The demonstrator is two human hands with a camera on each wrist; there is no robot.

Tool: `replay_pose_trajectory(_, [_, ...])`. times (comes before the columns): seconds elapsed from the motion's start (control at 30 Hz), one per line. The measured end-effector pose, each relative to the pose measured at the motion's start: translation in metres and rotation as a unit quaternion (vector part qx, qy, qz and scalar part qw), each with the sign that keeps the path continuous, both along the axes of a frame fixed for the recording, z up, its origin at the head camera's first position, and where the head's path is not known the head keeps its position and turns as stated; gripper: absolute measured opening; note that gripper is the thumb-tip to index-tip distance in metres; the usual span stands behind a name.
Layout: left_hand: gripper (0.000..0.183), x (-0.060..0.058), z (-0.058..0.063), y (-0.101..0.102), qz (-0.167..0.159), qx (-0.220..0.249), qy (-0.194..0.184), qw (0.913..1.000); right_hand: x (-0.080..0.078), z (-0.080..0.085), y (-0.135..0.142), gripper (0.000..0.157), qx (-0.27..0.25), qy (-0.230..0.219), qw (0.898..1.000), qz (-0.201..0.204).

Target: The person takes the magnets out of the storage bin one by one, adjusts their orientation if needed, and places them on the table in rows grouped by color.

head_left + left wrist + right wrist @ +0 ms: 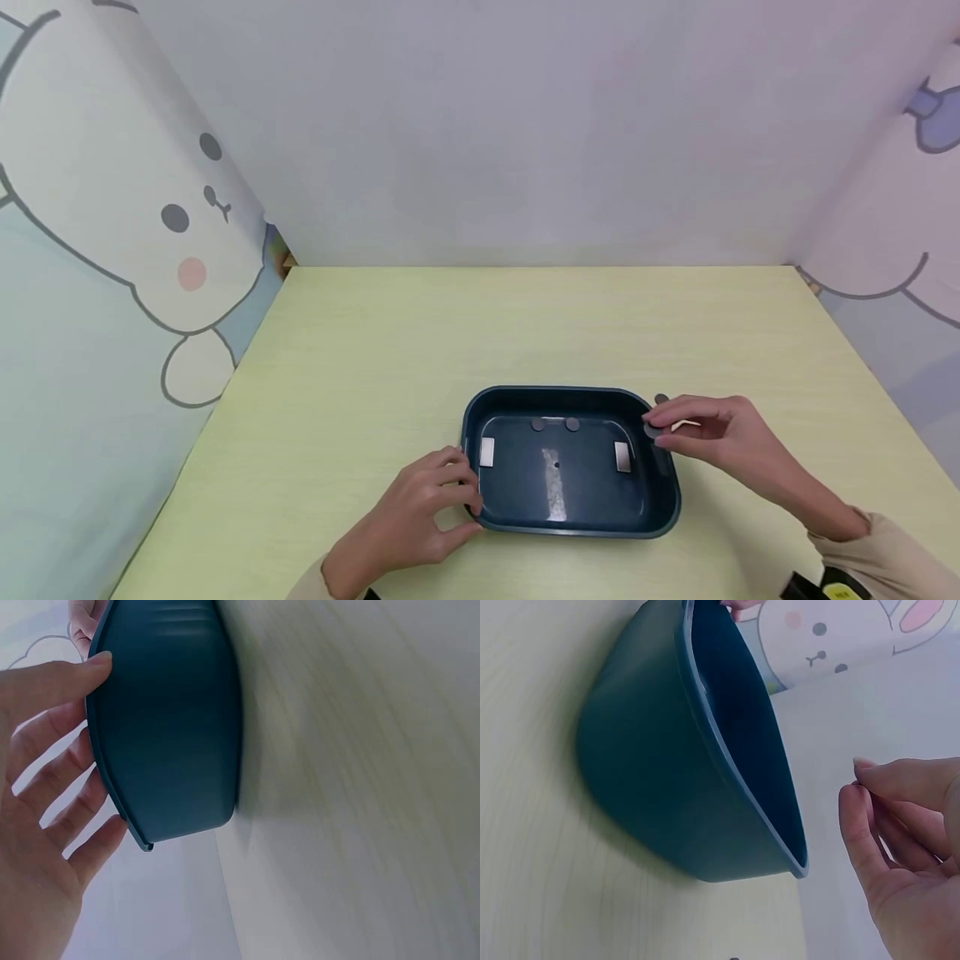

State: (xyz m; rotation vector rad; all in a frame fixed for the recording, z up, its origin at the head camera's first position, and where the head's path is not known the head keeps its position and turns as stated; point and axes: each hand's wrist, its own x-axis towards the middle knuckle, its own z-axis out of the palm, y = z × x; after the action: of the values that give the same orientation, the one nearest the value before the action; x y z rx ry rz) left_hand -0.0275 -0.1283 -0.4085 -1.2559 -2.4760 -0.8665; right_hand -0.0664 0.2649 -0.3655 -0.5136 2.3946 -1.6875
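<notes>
A dark teal plastic basin stands on the table. My left hand grips its left rim; in the left wrist view the thumb lies against the outer side and the fingers reach over the edge. Above the basin's right end, my right hand pinches a small dark grey disc between thumb and fingertips. Two similar discs, one at left and one at right, lie inside toward the back. A white rectangular piece is at the inner left, another white piece at the inner right.
One more dark disc shows just outside the basin's back right corner, near the right fingers. The pale wooden table runs back to a plain whitish panel. Cartoon-printed cloth hangs along the left, with similar cloth on the right.
</notes>
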Motion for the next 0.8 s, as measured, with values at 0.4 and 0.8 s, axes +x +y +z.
replay_pose_trajectory(0.4, [0.018,0.0,0.0,0.002,-0.02,0.016,0.028,0.9993,-0.002,-0.006,0.01,0.026,-0.023,0.007,1.0,0.014])
replay_pose_trajectory(0.8, [0.018,-0.002,-0.001,0.001,-0.015,0.014,0.034,0.9992,-0.007,-0.01,0.016,0.027,-0.011,-0.001,1.0,-0.002])
